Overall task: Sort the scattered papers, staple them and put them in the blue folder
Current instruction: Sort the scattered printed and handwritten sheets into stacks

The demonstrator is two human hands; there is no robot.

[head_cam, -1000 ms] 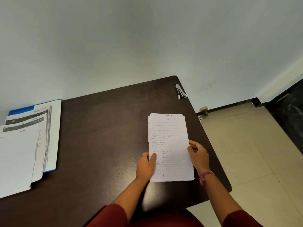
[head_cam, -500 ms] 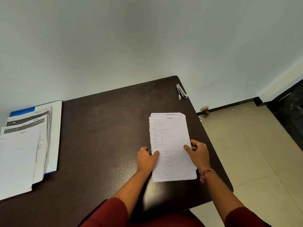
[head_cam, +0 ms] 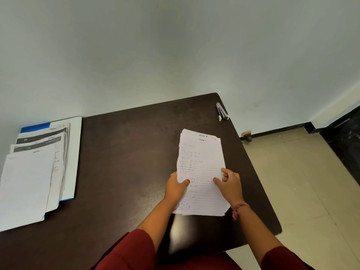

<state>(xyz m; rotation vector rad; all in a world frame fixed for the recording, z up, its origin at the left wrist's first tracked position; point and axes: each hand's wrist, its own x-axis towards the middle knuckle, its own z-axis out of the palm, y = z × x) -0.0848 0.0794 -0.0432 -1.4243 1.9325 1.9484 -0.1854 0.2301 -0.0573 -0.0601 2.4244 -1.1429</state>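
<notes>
A stack of lined, handwritten papers [head_cam: 201,164] is lifted a little off the dark table [head_cam: 124,156] on its right side. My left hand [head_cam: 176,187] grips the stack's left edge, thumb on top. My right hand [head_cam: 229,184] grips the right edge, thumb on the page and fingers curled behind. A stapler [head_cam: 221,111] lies near the table's far right corner. The blue folder [head_cam: 35,128] lies open at the far left, mostly covered by other paper stacks [head_cam: 31,172].
A pale wall stands right behind the table. To the right, the table edge drops to a tiled floor [head_cam: 303,191], with a door stopper [head_cam: 247,135] by the skirting and a dark cabinet [head_cam: 346,145] at the far right.
Both hands slid up along the stack's edges and lifted it; the pages now bend slightly instead of lying flat. My thumbs now sit further in on the top page.
</notes>
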